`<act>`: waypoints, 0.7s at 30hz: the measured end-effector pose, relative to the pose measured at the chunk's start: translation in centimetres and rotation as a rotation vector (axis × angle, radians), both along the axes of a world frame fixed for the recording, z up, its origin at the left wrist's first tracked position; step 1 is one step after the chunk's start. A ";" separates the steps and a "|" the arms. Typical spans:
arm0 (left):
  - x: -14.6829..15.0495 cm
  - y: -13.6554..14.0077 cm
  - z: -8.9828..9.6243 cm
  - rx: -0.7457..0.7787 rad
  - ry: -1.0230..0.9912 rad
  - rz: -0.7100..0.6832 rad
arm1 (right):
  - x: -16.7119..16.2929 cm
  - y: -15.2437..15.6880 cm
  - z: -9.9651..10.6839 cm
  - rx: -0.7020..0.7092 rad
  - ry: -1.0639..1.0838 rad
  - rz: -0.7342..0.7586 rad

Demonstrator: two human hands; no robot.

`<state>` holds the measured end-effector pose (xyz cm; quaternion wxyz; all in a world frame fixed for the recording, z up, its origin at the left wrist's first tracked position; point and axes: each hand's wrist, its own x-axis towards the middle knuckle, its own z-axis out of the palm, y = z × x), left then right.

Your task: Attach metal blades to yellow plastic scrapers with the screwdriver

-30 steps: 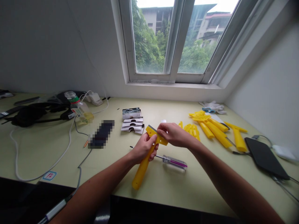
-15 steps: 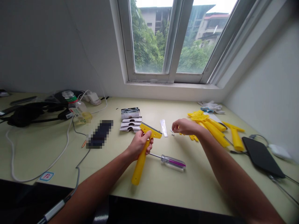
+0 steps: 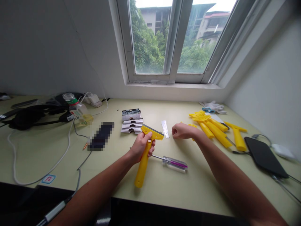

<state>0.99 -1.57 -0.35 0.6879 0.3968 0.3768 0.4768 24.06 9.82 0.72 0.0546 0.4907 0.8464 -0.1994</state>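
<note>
Inside the left hand (image 3: 138, 147) sat a yellow plastic scraper (image 3: 142, 169), clasped where the handle met the wide head, with the thumb pressed on top and the fingers wrapped around. A dark strip (image 3: 152, 129) ran along the head's far edge, while the handle slanted back from the grip toward the near side of the table (image 3: 204, 188). Out from under that hand, to its right, lay a screwdriver (image 3: 175, 163) with a clear and purple handle, part of its shaft hidden.

Right of the grip and slightly beyond it, a silvery strip (image 3: 165, 129) lay flat. Just past that, the right hand (image 3: 183, 131) was lowered close to the tabletop, fingers curled under; from where I stood I could not tell whether they pinched anything. Small yellow pieces (image 3: 193, 126) showed behind its wrist.

Just beyond the left grip, near the scraper's head, were small cartons (image 3: 131, 115). Well to the grip's right lay a heap of more yellow scraper handles (image 3: 216, 133), and beside it a flat black device (image 3: 265, 157). Well to its left stood a tilted bottle (image 3: 81, 111).
</note>
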 end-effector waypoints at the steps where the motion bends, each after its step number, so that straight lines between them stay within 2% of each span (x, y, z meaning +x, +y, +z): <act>1: 0.0 0.0 -0.1 0.000 -0.007 -0.010 | 0.0 0.0 0.1 -0.017 0.014 0.003; 5: 0.0 0.1 -0.3 -0.004 -0.027 -0.052 | 0.1 -0.2 1.4 -0.045 0.094 0.016; 9: 0.2 -0.2 -0.3 0.014 0.006 -0.102 | -1.0 -2.0 4.2 -0.090 0.339 0.096; 11: 0.3 -0.5 -0.2 0.036 0.061 -0.137 | -2.1 -3.5 5.3 -0.052 0.453 0.170; 13: 0.4 -0.8 -0.2 0.064 0.125 -0.163 | -3.3 -4.9 6.0 0.032 0.481 0.240; 17: 0.6 -1.2 -0.2 0.112 0.204 -0.223 | -5.0 -6.5 6.0 0.129 0.455 0.306; 21: 0.6 -1.3 -0.1 0.145 0.233 -0.286 | -5.4 -6.7 5.5 0.189 0.453 0.334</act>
